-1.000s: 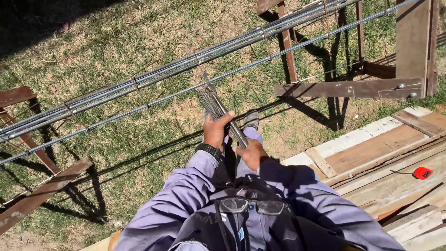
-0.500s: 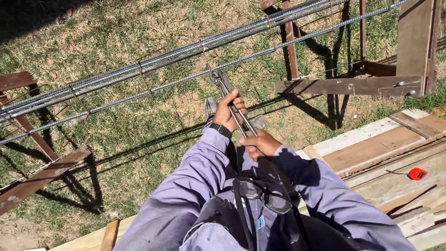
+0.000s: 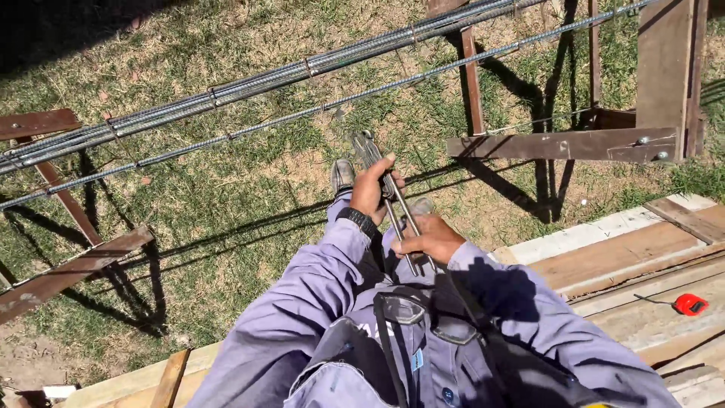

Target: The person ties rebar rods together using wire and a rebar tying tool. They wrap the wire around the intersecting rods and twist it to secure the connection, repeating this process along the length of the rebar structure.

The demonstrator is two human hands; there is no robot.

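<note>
Plainly, tool: long-handled steel pincers (image 3: pixel 385 198) with a dull grey head and two thin straight handles; they lie in front of the person's chest, head pointing away toward the bars, handles running back toward the body
Left hand (image 3: pixel 371 189): closed around the pincers just behind the head, fingers wrapped over both handles; a dark watch sits on that wrist
Right hand (image 3: pixel 429 238): curled shut on the handle ends, near the chest; the two hands are close together along the tool
Handling, as a judgement: solid metal, so stiff and fairly heavy toward the head; the bare handles look smooth and could slip in a loose hold; a hold far back gives leverage, one near the head gives aim
Bars: long ribbed steel reinforcing rods (image 3: pixel 249 83) bundled on rusty brown metal trestles (image 3: pixel 75 264) over grass, beyond the pincers and apart from them
Aside: small red tape measure (image 3: pixel 689 304) lying on pale wooden planks (image 3: pixel 604 257) to the right, well apart from both hands
</note>
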